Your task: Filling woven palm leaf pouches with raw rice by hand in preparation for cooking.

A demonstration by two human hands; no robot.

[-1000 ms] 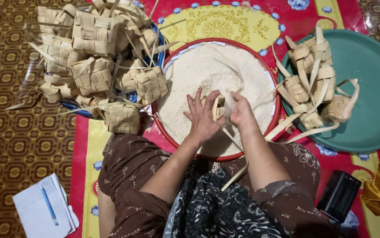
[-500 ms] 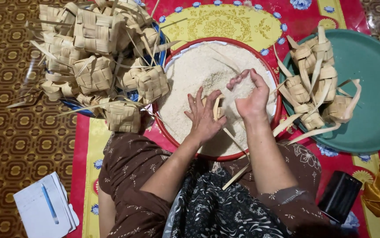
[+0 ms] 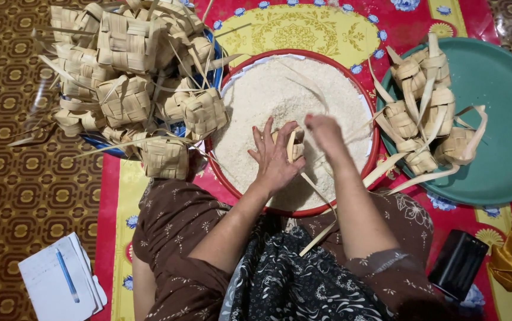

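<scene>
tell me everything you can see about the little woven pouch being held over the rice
The small woven palm-leaf pouch is pale tan, plaited from flat leaf strips into a boxy shape. Long loose strip ends trail from it down toward the person's lap. It sits tilted over the round red-rimmed basin of white rice, cupped by the left hand, whose fingers wrap its near side. The right hand, blurred, is just beside its top. Whether it holds rice cannot be told.

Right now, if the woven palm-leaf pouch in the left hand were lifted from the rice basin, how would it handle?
The woven palm-leaf pouch probably feels light and springy; its long leaf tails would likely flop. If open, it may spill grains.
</scene>
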